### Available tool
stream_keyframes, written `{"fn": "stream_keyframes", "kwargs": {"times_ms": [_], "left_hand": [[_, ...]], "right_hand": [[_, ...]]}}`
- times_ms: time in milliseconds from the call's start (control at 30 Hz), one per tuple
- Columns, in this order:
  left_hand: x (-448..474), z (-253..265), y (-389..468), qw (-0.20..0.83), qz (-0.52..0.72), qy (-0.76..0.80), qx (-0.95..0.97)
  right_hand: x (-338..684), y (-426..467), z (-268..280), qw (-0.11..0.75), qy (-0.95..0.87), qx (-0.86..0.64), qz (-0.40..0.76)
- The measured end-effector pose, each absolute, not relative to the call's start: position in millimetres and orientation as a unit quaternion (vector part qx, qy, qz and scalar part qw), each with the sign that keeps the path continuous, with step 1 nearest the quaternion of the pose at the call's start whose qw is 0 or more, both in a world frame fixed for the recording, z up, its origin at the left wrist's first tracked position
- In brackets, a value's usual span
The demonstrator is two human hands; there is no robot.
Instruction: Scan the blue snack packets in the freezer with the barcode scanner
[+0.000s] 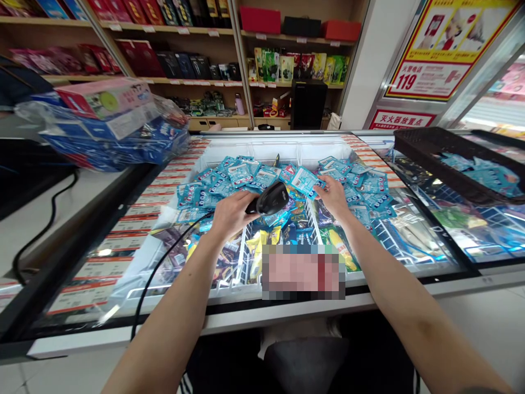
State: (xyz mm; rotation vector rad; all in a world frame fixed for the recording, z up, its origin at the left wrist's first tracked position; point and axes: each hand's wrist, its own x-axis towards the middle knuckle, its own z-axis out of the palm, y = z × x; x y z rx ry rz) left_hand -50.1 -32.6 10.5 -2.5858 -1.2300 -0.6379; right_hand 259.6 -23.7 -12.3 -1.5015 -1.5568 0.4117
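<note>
My left hand (233, 215) is wrapped round the handle of a black barcode scanner (274, 198), whose head points right and away from me. A black cable runs from it down to the lower left. Between the fingers of my right hand (331, 196) is a small blue packet (304, 181), its pale printed label facing up. The scanner's head is just left of this packet, apart from it. Many similar blue packets lie in a left pile (229, 180) and a right pile (367, 186) on the glass top of a chest freezer (229, 316).
Wrapped boxes (110, 117) stand on the freezer's left rim. A dark basket (435, 164) holding more blue packets sits at the right. Stocked shelves (197, 82) line the back, beside a wall sign (447, 49). Wire baskets of frozen goods show through the glass.
</note>
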Motion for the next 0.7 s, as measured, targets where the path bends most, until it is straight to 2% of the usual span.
{"fn": "stream_keyframes", "kwargs": {"times_ms": [700], "left_hand": [[-46.5, 11.2, -34.7, 0.106, -0.211, -0.423, -0.875]], "right_hand": [[259.7, -22.3, -14.3, 0.467, -0.620, -0.600, 0.193]]}}
